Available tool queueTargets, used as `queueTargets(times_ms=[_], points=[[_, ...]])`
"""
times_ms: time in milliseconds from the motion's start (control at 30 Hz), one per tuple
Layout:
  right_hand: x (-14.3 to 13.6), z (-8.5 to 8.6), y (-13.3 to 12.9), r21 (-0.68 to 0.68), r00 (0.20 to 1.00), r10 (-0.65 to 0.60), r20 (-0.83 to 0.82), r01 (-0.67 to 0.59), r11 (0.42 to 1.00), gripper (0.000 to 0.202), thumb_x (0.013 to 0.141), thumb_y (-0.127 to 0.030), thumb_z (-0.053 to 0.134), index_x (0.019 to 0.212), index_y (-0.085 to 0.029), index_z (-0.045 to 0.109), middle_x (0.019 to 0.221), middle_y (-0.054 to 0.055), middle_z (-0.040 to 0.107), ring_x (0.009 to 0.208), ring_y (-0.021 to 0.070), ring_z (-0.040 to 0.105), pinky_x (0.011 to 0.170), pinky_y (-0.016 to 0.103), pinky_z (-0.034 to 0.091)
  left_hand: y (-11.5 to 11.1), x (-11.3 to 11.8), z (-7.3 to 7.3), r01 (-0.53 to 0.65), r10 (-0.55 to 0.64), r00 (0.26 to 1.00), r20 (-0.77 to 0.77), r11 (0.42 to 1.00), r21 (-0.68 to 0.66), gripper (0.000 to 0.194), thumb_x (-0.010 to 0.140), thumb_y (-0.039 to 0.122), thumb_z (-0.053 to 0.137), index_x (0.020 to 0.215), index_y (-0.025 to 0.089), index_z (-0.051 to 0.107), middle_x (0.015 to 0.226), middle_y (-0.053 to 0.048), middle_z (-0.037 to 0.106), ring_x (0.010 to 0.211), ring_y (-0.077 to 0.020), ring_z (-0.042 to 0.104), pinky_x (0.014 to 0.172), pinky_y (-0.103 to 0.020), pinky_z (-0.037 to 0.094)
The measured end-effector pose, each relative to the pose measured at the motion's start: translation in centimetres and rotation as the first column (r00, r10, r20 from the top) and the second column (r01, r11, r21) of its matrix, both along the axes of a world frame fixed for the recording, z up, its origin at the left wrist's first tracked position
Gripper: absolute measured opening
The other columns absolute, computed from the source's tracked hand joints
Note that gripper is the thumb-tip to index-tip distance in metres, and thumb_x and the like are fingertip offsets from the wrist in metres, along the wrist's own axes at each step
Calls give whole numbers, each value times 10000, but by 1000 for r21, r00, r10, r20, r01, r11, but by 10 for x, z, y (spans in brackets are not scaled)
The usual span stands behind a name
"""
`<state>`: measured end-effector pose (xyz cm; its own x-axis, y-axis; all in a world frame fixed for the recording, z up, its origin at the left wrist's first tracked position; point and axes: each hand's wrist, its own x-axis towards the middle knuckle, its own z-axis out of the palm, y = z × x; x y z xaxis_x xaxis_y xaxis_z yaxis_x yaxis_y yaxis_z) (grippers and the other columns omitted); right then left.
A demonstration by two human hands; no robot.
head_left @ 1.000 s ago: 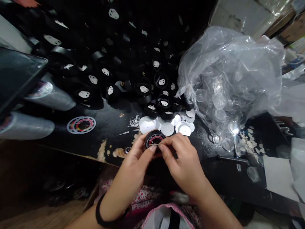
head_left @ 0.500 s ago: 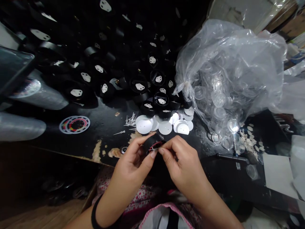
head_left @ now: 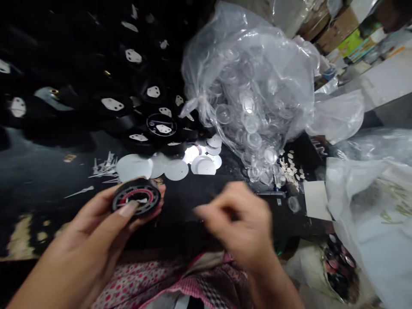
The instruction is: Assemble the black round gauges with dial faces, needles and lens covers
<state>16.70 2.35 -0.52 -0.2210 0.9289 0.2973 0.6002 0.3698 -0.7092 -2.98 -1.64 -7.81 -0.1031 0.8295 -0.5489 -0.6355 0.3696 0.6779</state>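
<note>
Dial (head_left: 141, 196), round and black, sits gripped in the left hand (head_left: 99, 234) toward the table's (head_left: 183, 195) near edge, thumb (head_left: 126, 210) on its face. The blurred right hand (head_left: 241, 223) hangs apart, fingers curled; I can't tell whether they're pinching anything.

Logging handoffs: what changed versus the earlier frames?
Right hand moved right, away from the black gauge; blur hides whether it holds anything. Gauge shifted left relative to the white discs. Camera swung right. Unchanged: left hand holding the gauge; discs, loose pointers and clear bag in place.
</note>
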Motion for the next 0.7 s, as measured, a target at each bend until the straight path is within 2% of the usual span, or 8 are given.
queueTargets(times_ms=[33,100,167,233,300,433,533,700], points=[[18,0,-2,139,979,-188,-78,198,970,206,937,-276,653,737,-227,631,692,-32,608,671,133,566,684,297,433,1,2,1,-2,1,1000,-28,1000,-21,214,912,346,678,1116,306,729,1176,58,770,1222,-256,653,931,-218,575],[55,-9,-3,254,806,-552,-214,592,765,116,939,-229,594,879,-226,693,852,18,669,833,177,617,805,346,463,3,8,8,30,-31,999,-27,998,-53,265,849,364,748,1080,235,752,1166,-47,778,1170,-321,681,885,-287,623],[82,-26,2,99,740,-612,-279,656,748,119,891,-229,586,929,-199,695,892,37,686,887,196,644,848,372,471,4,16,15,119,-108,984,140,990,-73,307,826,380,773,1067,191,768,1179,-125,767,1112,-343,708,876,-353,643],[90,-40,9,-81,725,-570,-386,589,804,116,852,-218,554,890,-187,660,770,11,654,755,178,641,751,352,488,6,24,19,198,-164,945,285,975,-98,293,877,404,719,1040,168,779,1183,-156,758,1079,-334,722,929,-408,623],[77,-44,13,-148,697,-484,-529,486,862,95,808,-159,516,801,-200,601,609,-50,538,544,120,529,610,297,453,7,29,20,241,-188,914,360,964,-110,278,903,397,691,1016,161,785,1197,-159,751,1089,-321,719,986,-432,590],[19,-23,12,-111,691,-190,-697,157,981,170,780,-85,457,729,-222,543,581,-68,422,451,82,379,511,263,388,7,32,17,239,-183,913,365,964,-114,267,859,378,756,1035,180,785,1230,-132,743,1107,-285,709,1009,-400,568],[-17,-12,9,-73,734,15,-679,-88,993,185,860,-123,445,794,-232,579,681,-30,488,521,102,460,528,290,425,7,33,16,228,-177,908,379,969,-93,254,841,391,778,998,192,795,1160,-104,767,1071,-247,713,964,-343,584],[-35,-15,13,-52,854,237,-462,-293,955,227,903,-112,415,812,-226,588,774,3,581,702,135,572,627,299,506,8,34,18,213,-176,899,401,976,-50,172,786,333,836,914,220,812,902,-47,778,965,-201,716,836,-251,602]])
